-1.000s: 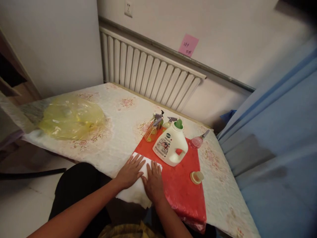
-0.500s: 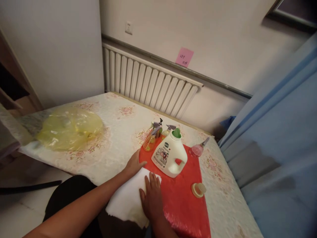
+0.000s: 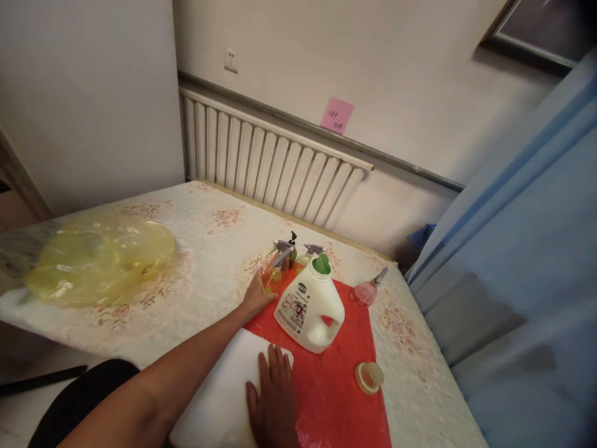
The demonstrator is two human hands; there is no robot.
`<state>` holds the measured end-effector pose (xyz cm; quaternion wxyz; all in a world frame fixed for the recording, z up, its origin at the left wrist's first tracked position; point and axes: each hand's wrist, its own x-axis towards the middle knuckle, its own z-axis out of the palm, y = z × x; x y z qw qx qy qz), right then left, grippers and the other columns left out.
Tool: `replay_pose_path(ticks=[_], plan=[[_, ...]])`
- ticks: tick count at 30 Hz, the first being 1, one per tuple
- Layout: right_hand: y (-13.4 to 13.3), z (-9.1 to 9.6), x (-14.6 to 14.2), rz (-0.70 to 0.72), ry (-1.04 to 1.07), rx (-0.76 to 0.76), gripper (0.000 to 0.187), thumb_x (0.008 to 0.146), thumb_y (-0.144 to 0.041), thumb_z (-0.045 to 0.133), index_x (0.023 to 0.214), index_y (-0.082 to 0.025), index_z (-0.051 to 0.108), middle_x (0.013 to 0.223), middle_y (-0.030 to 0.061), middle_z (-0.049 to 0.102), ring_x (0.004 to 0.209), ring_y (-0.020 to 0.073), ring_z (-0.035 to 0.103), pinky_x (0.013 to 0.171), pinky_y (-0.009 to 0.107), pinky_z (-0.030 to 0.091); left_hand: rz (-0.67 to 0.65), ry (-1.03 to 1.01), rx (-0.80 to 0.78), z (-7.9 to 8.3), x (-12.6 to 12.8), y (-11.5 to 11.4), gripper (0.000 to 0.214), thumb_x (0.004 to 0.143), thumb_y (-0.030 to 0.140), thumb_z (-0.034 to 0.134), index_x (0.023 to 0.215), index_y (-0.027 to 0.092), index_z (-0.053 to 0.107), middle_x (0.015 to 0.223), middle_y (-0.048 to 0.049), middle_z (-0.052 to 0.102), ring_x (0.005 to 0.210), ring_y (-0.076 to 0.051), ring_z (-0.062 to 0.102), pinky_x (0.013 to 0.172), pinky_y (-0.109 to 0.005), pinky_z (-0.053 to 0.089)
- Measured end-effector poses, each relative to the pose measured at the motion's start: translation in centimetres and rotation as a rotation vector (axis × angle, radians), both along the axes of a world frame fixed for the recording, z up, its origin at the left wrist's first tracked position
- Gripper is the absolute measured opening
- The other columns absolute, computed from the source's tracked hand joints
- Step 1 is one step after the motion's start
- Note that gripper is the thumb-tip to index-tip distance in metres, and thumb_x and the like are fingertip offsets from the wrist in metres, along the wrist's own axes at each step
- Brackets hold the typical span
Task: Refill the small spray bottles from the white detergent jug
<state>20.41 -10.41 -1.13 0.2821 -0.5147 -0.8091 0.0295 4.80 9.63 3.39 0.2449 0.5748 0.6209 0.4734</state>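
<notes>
My left hand (image 3: 257,296) is at the left edge of the red sheet (image 3: 336,392), thumb and fingers apart around the lower part of a clear spray bottle (image 3: 275,277). Whether it touches the bottle I cannot tell. My right hand (image 3: 274,395) lies flat with fingers stretched on a white cloth (image 3: 217,392) at the sheet's near left. A white detergent jug (image 3: 310,308) stands uncapped on the sheet, something green in its mouth. Its cap (image 3: 369,378) appears to be the pale one at the sheet's right edge.
Behind the jug stand another spray bottle (image 3: 310,254) and a partly hidden dark pump bottle (image 3: 293,246). A pink liquid bottle (image 3: 366,292) is at the right. A crumpled yellow plastic bag (image 3: 100,258) lies left on the flowered tablecloth (image 3: 200,249). A blue curtain (image 3: 522,267) hangs right.
My left hand has moved from the sheet's edge up to the clear spray bottle. The white cloth now lies flatter and shows more toward me, with my right hand still on it. The view has shifted slightly.
</notes>
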Motion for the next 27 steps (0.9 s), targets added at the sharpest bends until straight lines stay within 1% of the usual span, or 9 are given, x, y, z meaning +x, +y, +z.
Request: replay_pose_path(ticks=[3, 5, 9, 12, 16, 19, 21, 24, 27], plan=[[0.0, -0.1, -0.1, -0.006, -0.003, 0.004, 0.053, 0.089, -0.040, 0.064, 0.139, -0.021, 0.057, 0.151, 0.0161, 0.048, 0.141, 0.0386, 0.042, 0.112, 0.062, 0.040, -0.018, 0.019, 0.002, 0.0, 0.0, 0.5, 0.081, 0.065, 0.024, 0.078, 0.136, 0.018, 0.040, 0.135, -0.0157, 0.058, 0.126, -0.033, 0.056, 0.104, -0.046, 0.047], [0.1, -0.2, -0.1, -0.007, -0.009, -0.001, 0.054, 0.089, -0.040, 0.064, 0.139, -0.021, 0.058, 0.151, 0.0159, 0.048, 0.141, 0.0385, 0.042, 0.112, 0.062, 0.040, -0.028, 0.026, -0.009, 0.0, 0.0, 0.6, 0.068, 0.066, 0.024, 0.076, 0.127, 0.020, 0.046, 0.125, -0.0106, 0.063, 0.118, -0.029, 0.060, 0.099, -0.042, 0.050], [0.1, -0.4, 0.0, -0.010, -0.015, -0.002, 0.053, 0.089, -0.041, 0.064, 0.139, -0.022, 0.058, 0.151, 0.0158, 0.049, 0.140, 0.0392, 0.043, 0.111, 0.064, 0.040, -0.007, 0.032, -0.030, 0.5, -0.1, 0.4, 0.058, 0.068, 0.026, 0.076, 0.118, 0.018, 0.048, 0.117, -0.0083, 0.063, 0.113, -0.026, 0.061, 0.095, -0.038, 0.049], [0.2, -0.4, 0.0, -0.007, -0.006, 0.008, 0.053, 0.090, -0.041, 0.063, 0.139, -0.022, 0.057, 0.151, 0.0155, 0.049, 0.140, 0.0391, 0.043, 0.111, 0.063, 0.041, 0.000, 0.031, -0.039, 1.0, -0.2, -0.1, 0.053, 0.069, 0.027, 0.075, 0.114, 0.019, 0.049, 0.114, -0.0061, 0.063, 0.109, -0.023, 0.062, 0.094, -0.035, 0.049], [0.1, -0.4, -0.1, -0.015, 0.006, 0.016, 0.052, 0.090, -0.042, 0.063, 0.138, -0.021, 0.059, 0.150, 0.0153, 0.050, 0.139, 0.0400, 0.044, 0.110, 0.064, 0.041, -0.003, 0.025, -0.030, 1.5, -0.4, -0.9, 0.056, 0.069, 0.027, 0.075, 0.118, 0.019, 0.048, 0.117, -0.0063, 0.063, 0.111, -0.023, 0.061, 0.097, -0.035, 0.049], [0.1, -0.4, -0.1, -0.010, 0.006, 0.019, 0.051, 0.089, -0.041, 0.063, 0.136, -0.021, 0.060, 0.149, 0.0157, 0.051, 0.139, 0.0402, 0.045, 0.110, 0.064, 0.041, 0.004, 0.016, -0.033, 1.5, -0.7, -1.6, 0.060, 0.069, 0.027, 0.075, 0.122, 0.020, 0.047, 0.117, -0.0066, 0.064, 0.109, -0.023, 0.063, 0.097, -0.037, 0.050], [0.2, -0.4, -0.2, -0.015, 0.004, 0.020, 0.051, 0.089, -0.041, 0.063, 0.136, -0.021, 0.060, 0.149, 0.0157, 0.051, 0.139, 0.0397, 0.045, 0.110, 0.064, 0.041, 0.027, 0.008, -0.045, 1.3, -0.9, -2.2, 0.063, 0.069, 0.028, 0.076, 0.124, 0.020, 0.046, 0.119, -0.0076, 0.064, 0.112, -0.025, 0.063, 0.098, -0.039, 0.050], [0.2, -0.2, -0.2, -0.023, -0.003, 0.019, 0.052, 0.089, -0.041, 0.064, 0.137, -0.023, 0.058, 0.150, 0.0152, 0.050, 0.139, 0.0387, 0.045, 0.110, 0.063, 0.041, 0.075, -0.006, -0.061, 1.1, -1.3, -3.4, 0.068, 0.069, 0.028, 0.076, 0.128, 0.020, 0.044, 0.129, -0.0105, 0.061, 0.121, -0.027, 0.059, 0.105, -0.042, 0.046], [0.1, -0.1, -0.2, -0.024, -0.023, 0.011, 0.053, 0.089, -0.041, 0.065, 0.138, -0.023, 0.058, 0.151, 0.0147, 0.050, 0.140, 0.0385, 0.044, 0.111, 0.063, 0.041, 0.090, -0.019, -0.066, 0.8, -1.6, -5.0, 0.069, 0.069, 0.029, 0.076, 0.129, 0.020, 0.043, 0.132, -0.0107, 0.061, 0.122, -0.027, 0.060, 0.106, -0.041, 0.046]])
